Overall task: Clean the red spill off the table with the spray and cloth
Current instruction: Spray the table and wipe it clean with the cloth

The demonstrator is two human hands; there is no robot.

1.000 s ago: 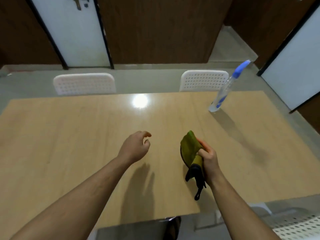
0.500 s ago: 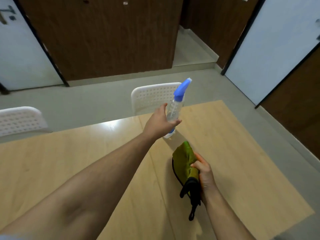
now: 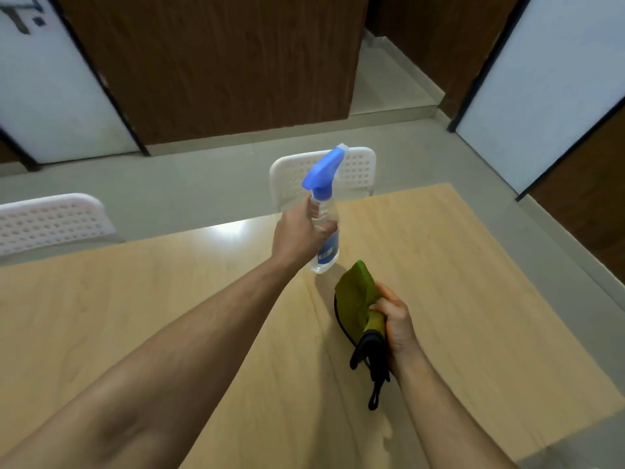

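My left hand (image 3: 297,233) grips a clear spray bottle (image 3: 327,252) with a blue trigger head, fingers wrapped round its upper body. The bottle's base is at or just above the wooden table (image 3: 456,299); I cannot tell whether it touches. My right hand (image 3: 395,319) holds a bunched olive-green cloth (image 3: 355,296) with a black edge and a hanging black loop, just in front of the bottle and above the table. No red spill shows on the visible tabletop.
Two white perforated chairs stand at the table's far edge, one behind the bottle (image 3: 358,167) and one at the left (image 3: 50,218). Beyond lie grey floor, brown wooden panels and white doors. The table's right edge runs diagonally near my right arm.
My left hand reached forward from mid-table to the spray bottle and closed round it. The view swung right. My right hand kept hold of the cloth.
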